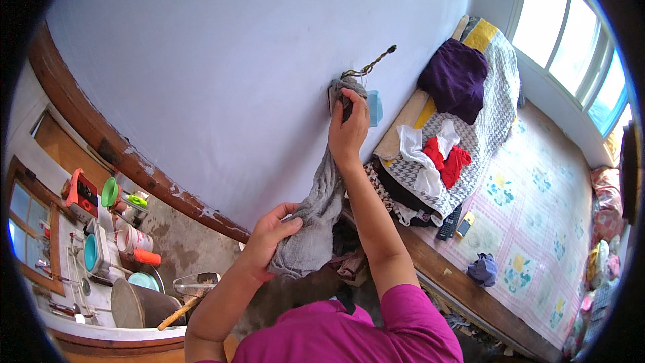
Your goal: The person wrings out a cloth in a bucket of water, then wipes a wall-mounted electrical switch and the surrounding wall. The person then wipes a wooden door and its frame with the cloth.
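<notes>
A long grey cloth (312,218) hangs down along the pale wall, crumpled and bunched at its top. My right hand (349,131) is raised to that bunched top, its fingers curled and pressed onto the cloth just under a twisted wire (368,67) on the wall. Lower down, my left hand (272,234) grips the cloth's wider end between thumb and fingers. Right beside my right hand is a light-blue piece (375,109) against the wall; its kind I cannot make out. The cloth covers whatever is behind its top.
To the right is a bed (531,181) with a patterned sheet, folded quilts, a dark purple cloth (455,81), red cloth (451,163), a remote control (449,223) and a small blue-grey cloth (482,269). Past the wall's brown edge (134,165), basins and buckets stand at left.
</notes>
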A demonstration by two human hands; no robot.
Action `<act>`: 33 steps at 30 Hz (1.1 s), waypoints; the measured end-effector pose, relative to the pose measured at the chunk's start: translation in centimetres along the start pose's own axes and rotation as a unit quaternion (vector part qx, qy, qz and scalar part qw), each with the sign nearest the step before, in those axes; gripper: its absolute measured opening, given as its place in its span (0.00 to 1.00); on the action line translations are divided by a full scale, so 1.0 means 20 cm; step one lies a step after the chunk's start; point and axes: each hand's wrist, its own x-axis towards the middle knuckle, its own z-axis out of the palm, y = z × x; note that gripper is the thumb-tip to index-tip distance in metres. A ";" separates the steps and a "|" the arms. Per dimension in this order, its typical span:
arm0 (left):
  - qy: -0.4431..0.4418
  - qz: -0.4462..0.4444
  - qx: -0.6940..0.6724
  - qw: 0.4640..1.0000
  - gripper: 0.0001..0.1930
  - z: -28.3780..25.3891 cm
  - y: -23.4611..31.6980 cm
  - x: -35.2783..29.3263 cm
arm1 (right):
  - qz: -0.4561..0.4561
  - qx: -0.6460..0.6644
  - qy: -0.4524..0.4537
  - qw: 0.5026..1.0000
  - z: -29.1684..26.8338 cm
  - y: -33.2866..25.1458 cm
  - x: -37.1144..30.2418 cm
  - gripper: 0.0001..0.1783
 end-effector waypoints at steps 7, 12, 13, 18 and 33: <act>0.025 0.008 -0.022 0.999 0.20 0.06 0.06 0.03 | 0.087 0.025 -0.001 0.996 0.01 0.19 0.23 0.12; 0.008 0.000 -0.020 1.000 0.19 0.04 0.04 0.04 | 0.054 -0.039 -0.029 0.997 -0.07 0.29 0.04 0.09; 0.007 -0.005 -0.018 1.000 0.20 0.03 0.02 0.04 | 0.089 -0.035 -0.037 0.995 -0.08 0.32 -0.01 0.09; 0.029 -0.016 -0.045 0.998 0.22 0.00 -0.03 0.05 | 0.142 0.088 0.007 0.986 -0.08 0.22 -0.01 0.11; 0.012 -0.019 -0.051 0.998 0.24 -0.01 -0.07 0.11 | 0.080 0.097 0.057 0.990 -0.05 0.23 0.02 0.20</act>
